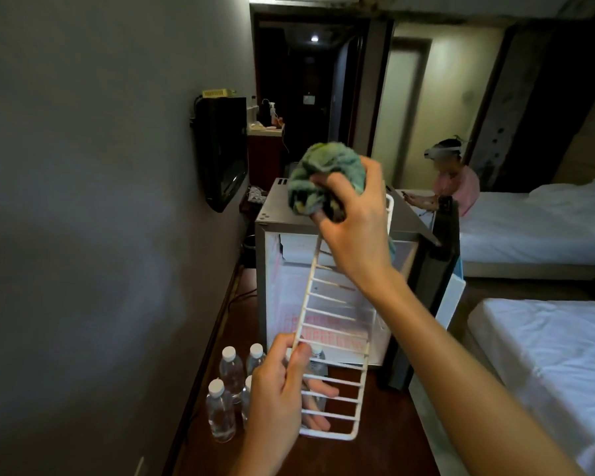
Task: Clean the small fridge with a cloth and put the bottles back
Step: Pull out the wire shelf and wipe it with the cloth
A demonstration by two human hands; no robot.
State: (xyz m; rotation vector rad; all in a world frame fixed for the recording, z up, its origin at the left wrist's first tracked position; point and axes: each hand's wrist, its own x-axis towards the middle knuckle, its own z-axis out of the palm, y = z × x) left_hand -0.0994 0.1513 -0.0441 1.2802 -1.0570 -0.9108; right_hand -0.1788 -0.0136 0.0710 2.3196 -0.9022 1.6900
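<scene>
My left hand [282,389] grips the lower left side of a white wire fridge shelf [337,338], held tilted upright in front of the small fridge [268,214]. My right hand [351,221] holds a bunched green cloth [320,170] against the top end of the shelf. The fridge stands on a dark wooden counter [385,451] with its door [443,255] swung open to the right; its white interior looks bare. Several clear water bottles with white caps [220,410] stand on the counter at the lower left, partly hidden by my left hand.
A grey wall runs along the left with a flat black TV [220,152] mounted on it. Two white beds [547,365] lie to the right. A person in pink [455,183] sits on the far bed. A dark doorway opens behind the fridge.
</scene>
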